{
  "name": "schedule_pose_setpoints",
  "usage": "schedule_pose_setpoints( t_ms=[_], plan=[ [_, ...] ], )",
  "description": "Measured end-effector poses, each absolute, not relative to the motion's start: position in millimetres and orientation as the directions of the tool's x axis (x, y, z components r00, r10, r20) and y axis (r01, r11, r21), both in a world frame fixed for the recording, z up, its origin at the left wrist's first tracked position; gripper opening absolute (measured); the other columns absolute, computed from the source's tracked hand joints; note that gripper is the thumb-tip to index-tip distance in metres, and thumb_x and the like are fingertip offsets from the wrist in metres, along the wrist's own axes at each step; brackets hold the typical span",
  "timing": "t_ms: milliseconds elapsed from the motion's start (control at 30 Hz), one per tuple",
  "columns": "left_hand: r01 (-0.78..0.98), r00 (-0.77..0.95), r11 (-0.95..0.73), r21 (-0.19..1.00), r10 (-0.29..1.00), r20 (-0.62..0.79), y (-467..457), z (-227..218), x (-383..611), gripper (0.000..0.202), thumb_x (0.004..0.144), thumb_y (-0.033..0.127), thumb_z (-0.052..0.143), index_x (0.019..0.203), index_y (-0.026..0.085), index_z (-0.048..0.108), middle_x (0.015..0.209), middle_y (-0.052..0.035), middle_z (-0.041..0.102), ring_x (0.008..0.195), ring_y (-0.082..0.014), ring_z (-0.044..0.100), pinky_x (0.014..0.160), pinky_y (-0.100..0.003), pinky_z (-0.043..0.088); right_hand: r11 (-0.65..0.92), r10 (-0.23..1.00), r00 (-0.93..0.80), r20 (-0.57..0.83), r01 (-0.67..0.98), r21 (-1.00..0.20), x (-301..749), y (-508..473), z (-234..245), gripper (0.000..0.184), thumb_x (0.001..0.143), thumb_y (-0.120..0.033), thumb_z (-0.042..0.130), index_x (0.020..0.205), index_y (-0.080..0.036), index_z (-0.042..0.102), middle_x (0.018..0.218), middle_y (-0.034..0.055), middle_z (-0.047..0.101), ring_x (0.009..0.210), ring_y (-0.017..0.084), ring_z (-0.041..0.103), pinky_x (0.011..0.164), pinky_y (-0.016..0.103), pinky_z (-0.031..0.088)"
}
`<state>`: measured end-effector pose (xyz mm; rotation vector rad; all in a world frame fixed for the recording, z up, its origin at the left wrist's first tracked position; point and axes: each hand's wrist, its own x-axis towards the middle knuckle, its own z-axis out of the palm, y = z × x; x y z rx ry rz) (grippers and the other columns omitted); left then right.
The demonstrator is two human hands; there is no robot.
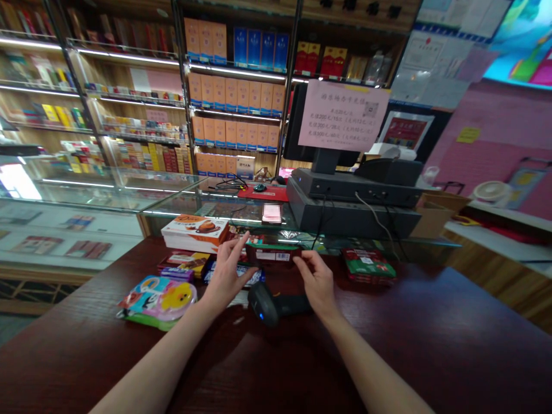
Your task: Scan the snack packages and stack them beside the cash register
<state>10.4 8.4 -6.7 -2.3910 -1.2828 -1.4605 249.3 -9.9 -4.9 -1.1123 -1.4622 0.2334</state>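
Observation:
My right hand [317, 282] pinches the right end of a slim dark red and green packet [269, 255], whose side with white labels and a barcode faces me. At the packet's other end is my left hand [230, 273], fingers stretched and thumb apart; whether it touches the packet I cannot tell. A black barcode scanner [265, 305] with a blue light lies just below, between my wrists. Under and behind my left hand are a blue snack packet [254, 277] and a white and orange Dove box [196, 231]. Several similar red and green packets [368, 264] are stacked on the right.
A colourful cartoon bag [157, 299] and purple packets [177, 273] lie on the left of the dark wooden counter [276, 374]. Behind it stand a glass case [215, 201], a cash register [349, 195] and a monitor with a pink sign [340, 115]. Stocked shelves [237, 118] line the wall.

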Motion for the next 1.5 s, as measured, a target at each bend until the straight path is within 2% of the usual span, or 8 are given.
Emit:
schedule_pose_setpoints(
  t_ms=[233,400,600,767,1100,1233,1367,1500],
  plan=[
    [0.719,0.207,-0.630,0.292,0.595,0.776,5.9,-6.4,9.4,0.096,0.091,0.028,0.065,0.160,0.030,-0.002,0.132,-0.0127,0.050,0.121,-0.0268,0.052,0.108,-0.048,0.045,0.469,0.816,0.192,0.546,0.334,-0.818,238.9,-13.9,1.1,0.024,0.089,-0.044,0.064,0.086,-0.020,0.066,0.080,0.0014,0.068,0.072,0.017,0.060,0.069,0.028,0.046],
    [0.782,0.301,-0.612,0.118,0.536,0.789,0.9,3.0,8.6,0.091,0.091,0.031,0.065,0.161,0.030,0.007,0.134,-0.0139,0.049,0.126,-0.0312,0.049,0.109,-0.052,0.043,0.455,0.830,0.212,0.516,0.278,-0.846,238.1,-13.1,1.5,0.025,0.087,-0.045,0.066,0.086,-0.020,0.065,0.078,0.0013,0.068,0.070,0.017,0.059,0.067,0.028,0.046],
    [0.815,0.361,-0.578,0.034,0.553,0.751,-0.4,6.5,8.3,0.111,0.080,0.035,0.076,0.161,0.025,0.000,0.138,-0.0154,0.046,0.131,-0.0345,0.045,0.115,-0.058,0.035,0.441,0.846,0.231,0.481,0.203,-0.874,237.8,-10.1,0.4,0.025,0.086,-0.045,0.068,0.087,-0.020,0.067,0.081,0.0030,0.071,0.073,0.019,0.063,0.069,0.030,0.049],
    [0.832,0.359,-0.554,0.010,0.553,0.752,1.4,4.8,6.9,0.111,0.080,0.041,0.076,0.161,0.024,0.002,0.137,-0.0161,0.046,0.130,-0.0348,0.046,0.115,-0.057,0.034,0.436,0.859,0.220,0.462,0.160,-0.886,234.6,-9.7,-0.2,0.023,0.084,-0.042,0.069,0.087,-0.019,0.069,0.082,0.0029,0.072,0.073,0.018,0.064,0.069,0.030,0.050],
    [0.859,0.322,-0.511,0.015,0.564,0.760,-1.2,6.6,5.7,0.092,0.079,0.042,0.075,0.155,0.024,0.027,0.142,-0.0175,0.044,0.135,-0.0363,0.042,0.116,-0.058,0.032,0.412,0.890,0.169,0.424,0.101,-0.905,232.1,-8.8,-1.6,0.022,0.080,-0.041,0.073,0.083,-0.020,0.069,0.077,0.0014,0.073,0.069,0.018,0.065,0.064,0.028,0.049],
    [0.833,0.376,-0.553,-0.008,0.556,0.741,-0.7,6.9,5.6,0.092,0.081,0.037,0.073,0.156,0.021,0.023,0.154,-0.0168,0.038,0.145,-0.0340,0.034,0.122,-0.055,0.025,0.398,0.906,0.132,0.401,0.053,-0.916,233.8,-6.9,-2.8,0.021,0.079,-0.040,0.073,0.085,-0.020,0.071,0.082,0.0030,0.076,0.074,0.020,0.069,0.069,0.030,0.053],
    [0.823,0.410,-0.568,-0.021,0.568,0.713,-0.5,6.8,4.8,0.095,0.081,0.031,0.073,0.158,0.021,0.019,0.153,-0.0140,0.044,0.143,-0.0310,0.038,0.124,-0.053,0.021,0.378,0.919,0.111,0.378,0.024,-0.926,237.5,-3.8,-5.5,0.023,0.078,-0.041,0.074,0.088,-0.021,0.073,0.087,0.0036,0.078,0.081,0.022,0.071,0.076,0.033,0.056],
    [0.831,0.401,-0.556,-0.028,0.563,0.722,0.0,6.2,3.8,0.092,0.079,0.030,0.074,0.156,0.020,0.024,0.148,-0.0144,0.048,0.140,-0.0313,0.041,0.124,-0.053,0.022,0.358,0.931,0.072,0.357,0.005,-0.934,242.2,-1.4,-6.3,0.032,0.081,-0.043,0.072,0.104,-0.020,0.074,0.096,0.0053,0.078,0.088,0.022,0.072,0.083,0.035,0.057]
  ],
)
